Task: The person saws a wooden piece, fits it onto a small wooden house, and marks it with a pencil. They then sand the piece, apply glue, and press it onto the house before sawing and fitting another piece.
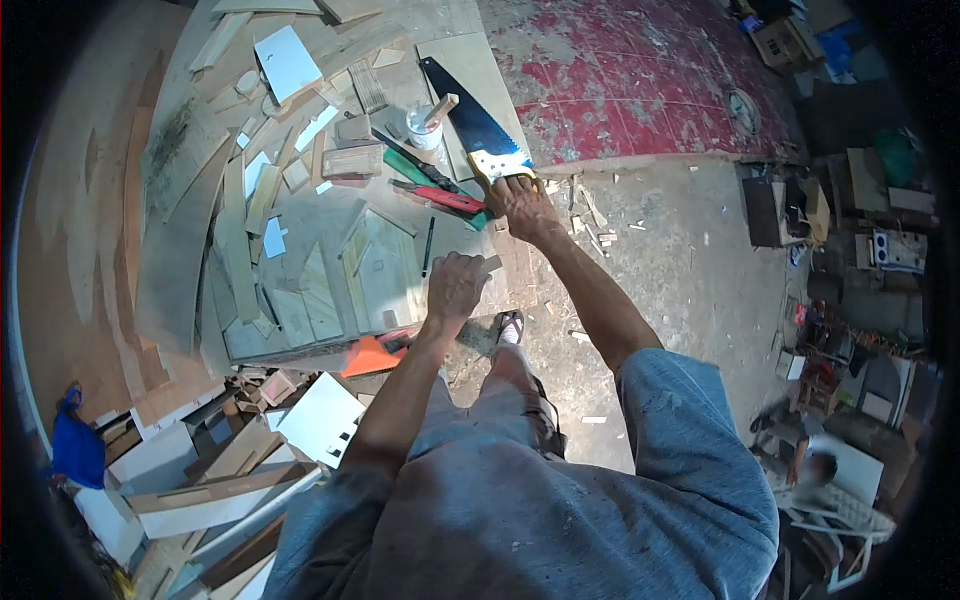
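One dark-bladed, yellow-and-white-handled handsaw (478, 118), resting on the scrap-strewn table (398, 288), is grasped by the curled right hand (528, 212); a small flat wooden piece (491, 264) is seemingly pinched by the left hand (457, 287). Saw handling seems the present step; a secure grip is called for next.

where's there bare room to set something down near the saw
The worn red surface right of the saw is mostly bare; so is the floor beside the right forearm, scraps aside. Crowded: left of the white tub, with wood offcuts.
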{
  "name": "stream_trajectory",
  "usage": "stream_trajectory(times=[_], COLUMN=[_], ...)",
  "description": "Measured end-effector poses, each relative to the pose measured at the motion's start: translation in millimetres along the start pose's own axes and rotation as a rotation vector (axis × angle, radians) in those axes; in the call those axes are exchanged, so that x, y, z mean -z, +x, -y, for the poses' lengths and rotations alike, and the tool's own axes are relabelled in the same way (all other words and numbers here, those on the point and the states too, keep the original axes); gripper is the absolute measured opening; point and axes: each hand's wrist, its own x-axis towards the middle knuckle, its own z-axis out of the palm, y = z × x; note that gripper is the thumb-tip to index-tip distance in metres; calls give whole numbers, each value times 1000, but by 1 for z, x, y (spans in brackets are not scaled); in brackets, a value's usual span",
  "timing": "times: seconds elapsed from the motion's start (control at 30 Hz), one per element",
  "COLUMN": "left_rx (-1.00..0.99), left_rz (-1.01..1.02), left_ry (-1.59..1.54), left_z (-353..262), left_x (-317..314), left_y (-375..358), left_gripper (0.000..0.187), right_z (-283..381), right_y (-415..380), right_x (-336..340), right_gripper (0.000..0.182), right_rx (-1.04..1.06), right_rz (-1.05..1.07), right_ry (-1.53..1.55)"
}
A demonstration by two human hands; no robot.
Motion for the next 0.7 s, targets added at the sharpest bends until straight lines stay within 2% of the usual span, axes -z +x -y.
stream_trajectory(times=[0.03,0.1,0.13,0.17,0.23,0.3,0.37,0.43,0.5,0.57,0.63,0.7], left_rx=[8,39,61,84,116,149,105,111,84,37,-24,-130], left_rz=[-119,-138,-125,-109,-113,-110,-234,-187,-89,-122,-160,-211], left_ry=[-11,9,-10,-33,-55,-77,-147,-128,-91,-110,-128,-59], left_z=[-5,-14,-19,-23,-27,-30,-32,-33,-32,-33,-30,-30], left_x=[-15,-37,-44,-49,-63,-70,-65,-62,-62,-66,-68,-72], left_y=[2,13,19,22,29,27,26,22,24,23,30,27], left_gripper=[31,32,34,36,37,38,34,28,25,24,23,26], right_z=[-5,-19,-20,-28,-34,-37,-41,-40,-41,-35,-12,16], right_y=[5,12,10,6,-9,-38,-73,-121,-172,-214,-248,-280], right_x=[-5,-15,-22,-28,13,44,67,70,87,98,85,65], right_gripper=[44,55,52,52,55,58,63,63,62,61,64,68], right_rx=[12,20,29,38,-99,-97,-237,-236,-373,-572,-658,-651], right_rz=[-3,123,-98,-95,-76,-125,-226,-565,-537,-516,-495,-346], right_ry=[7,157,194,196,393,413,691,859,1319,1690,1828,1753])
